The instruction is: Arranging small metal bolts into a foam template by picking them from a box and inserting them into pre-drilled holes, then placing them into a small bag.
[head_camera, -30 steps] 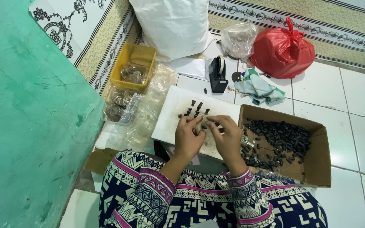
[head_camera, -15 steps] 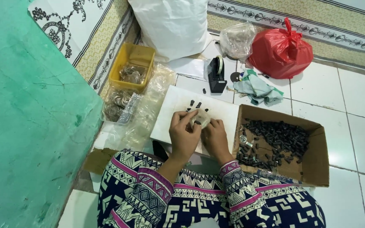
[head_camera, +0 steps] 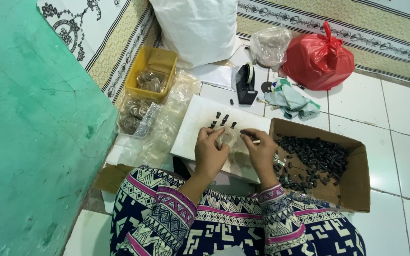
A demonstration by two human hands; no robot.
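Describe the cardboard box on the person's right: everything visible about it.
The cardboard box is brown, shallow and open-topped, its flaps folded. It lies flat on the white tiled floor, its left wall against the white board. A pile of small dark cylindrical pieces covers much of its bottom. The right hand hovers over its left edge.

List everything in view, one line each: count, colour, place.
small clear bag: one, held between both hands
white board: one, under the hands
small black parts: a few, on the board
cardboard box: one, brown, right, holding many black parts
tape dispenser: one, black, beyond the board
red bag: one, far right
yellow tray: one, far left
left hand: on the bag
right hand: on the bag
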